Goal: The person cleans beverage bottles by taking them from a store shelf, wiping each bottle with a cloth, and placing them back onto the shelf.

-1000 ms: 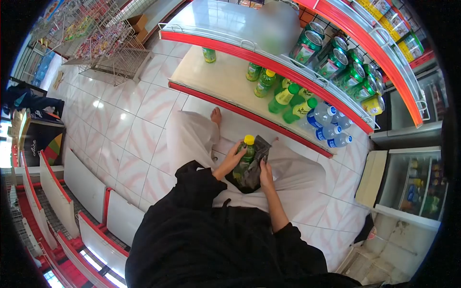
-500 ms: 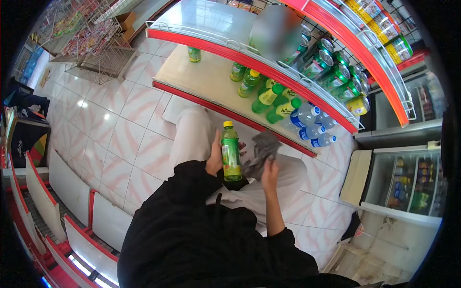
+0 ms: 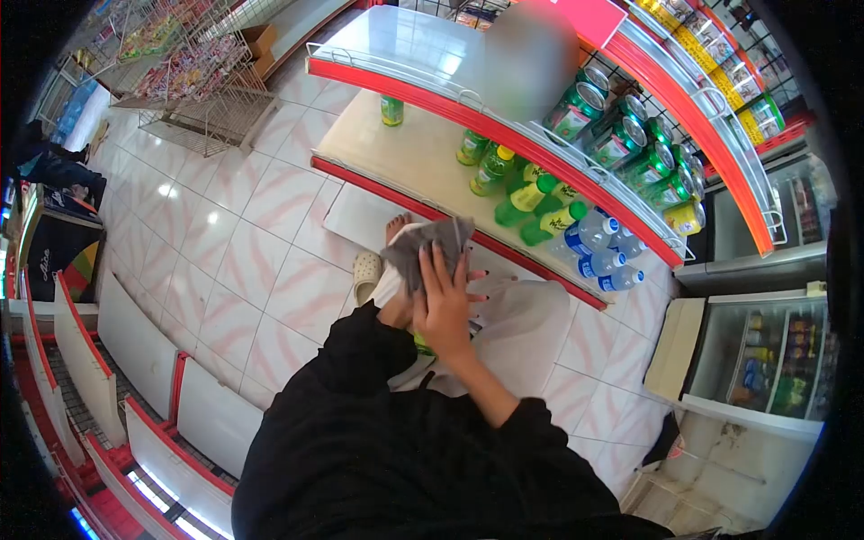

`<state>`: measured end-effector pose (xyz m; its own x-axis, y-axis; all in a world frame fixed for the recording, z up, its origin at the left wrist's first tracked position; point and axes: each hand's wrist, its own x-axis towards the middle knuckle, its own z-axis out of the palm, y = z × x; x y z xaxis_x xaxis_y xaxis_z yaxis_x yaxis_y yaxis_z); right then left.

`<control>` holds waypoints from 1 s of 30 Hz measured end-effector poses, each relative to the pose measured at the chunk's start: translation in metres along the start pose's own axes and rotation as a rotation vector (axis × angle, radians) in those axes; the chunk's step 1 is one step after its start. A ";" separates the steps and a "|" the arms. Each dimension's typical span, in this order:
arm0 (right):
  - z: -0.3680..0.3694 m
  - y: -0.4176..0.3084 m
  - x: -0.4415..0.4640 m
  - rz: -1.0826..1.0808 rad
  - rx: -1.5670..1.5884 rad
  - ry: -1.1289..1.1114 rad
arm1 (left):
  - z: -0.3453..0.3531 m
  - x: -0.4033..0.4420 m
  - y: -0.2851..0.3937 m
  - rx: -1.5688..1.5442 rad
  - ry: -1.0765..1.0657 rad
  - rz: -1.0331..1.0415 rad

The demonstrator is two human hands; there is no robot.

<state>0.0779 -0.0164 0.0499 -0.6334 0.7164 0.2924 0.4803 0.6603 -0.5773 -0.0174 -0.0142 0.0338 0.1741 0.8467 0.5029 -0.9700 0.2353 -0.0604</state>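
Note:
My left hand (image 3: 396, 311) is closed round a green drink bottle (image 3: 421, 344), mostly hidden behind the cloth and my other hand. Only the wrist and some fingertips with dark nails show. A crumpled grey cloth (image 3: 438, 236) covers the upper bottle, hiding its cap. My right hand (image 3: 444, 315) lies over the cloth, pressing it against the bottle with long fingers together. Both hands are above my lap, in front of the low shelf (image 3: 369, 135). On that shelf stand several green bottles (image 3: 520, 200), some with yellow caps and some with green.
Water bottles (image 3: 598, 250) stand at the shelf's right end. Green cans (image 3: 621, 144) fill the tier above. A drinks fridge (image 3: 765, 351) is at right, wire baskets (image 3: 198, 112) at far left. A beige clog (image 3: 366, 273) rests on the tiled floor.
My right hand has brought the grey cloth left, over the bottle that my left hand holds. The bottle was in full view and is now mostly covered. The camera view has shifted slightly.

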 end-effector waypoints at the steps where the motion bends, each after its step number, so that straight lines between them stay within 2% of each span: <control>1: 0.000 0.006 0.012 -0.022 -0.011 0.017 | -0.023 -0.016 -0.006 0.292 0.254 0.076; 2: 0.003 0.013 0.020 -0.023 -0.016 0.017 | -0.052 -0.032 -0.012 0.584 0.504 0.154; 4: 0.014 0.031 0.035 0.008 0.173 -0.024 | -0.105 -0.047 -0.016 0.874 0.750 0.241; 5: 0.017 0.034 0.038 0.023 0.270 -0.047 | -0.130 -0.048 -0.018 0.930 0.678 0.442; 7: 0.015 0.026 0.034 -0.005 0.235 -0.054 | -0.143 -0.042 -0.019 1.023 0.526 0.848; 8: 0.013 0.021 0.027 -0.026 0.201 -0.057 | -0.145 -0.049 -0.020 1.019 0.532 0.861; 11: 0.003 0.008 0.002 -0.026 0.167 -0.082 | -0.051 -0.039 -0.020 0.075 0.425 0.285; 12: -0.001 0.004 -0.009 -0.004 0.169 -0.085 | -0.053 -0.043 -0.015 0.068 0.426 0.298; 15: -0.010 0.001 -0.044 0.021 0.165 -0.130 | -0.062 -0.045 0.002 0.085 0.465 -0.009; 19: -0.017 0.000 -0.081 0.042 0.141 -0.203 | -0.048 -0.035 -0.006 0.062 0.590 0.051; 22: -0.016 0.002 -0.087 0.061 0.111 -0.244 | -0.055 -0.038 -0.002 0.086 0.549 0.020; 28: -0.006 0.001 -0.040 -0.094 0.110 -0.238 | -0.054 -0.033 0.018 -0.038 0.555 -0.020; 30: -0.003 0.001 -0.016 -0.125 0.124 -0.215 | -0.066 -0.041 0.030 -0.073 0.488 -0.027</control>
<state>0.0902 -0.0267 0.0468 -0.8039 0.5577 0.2066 0.3202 0.6986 -0.6398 -0.0424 -0.0101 -0.0450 0.2749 0.9605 0.0432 -0.9528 0.2781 -0.1217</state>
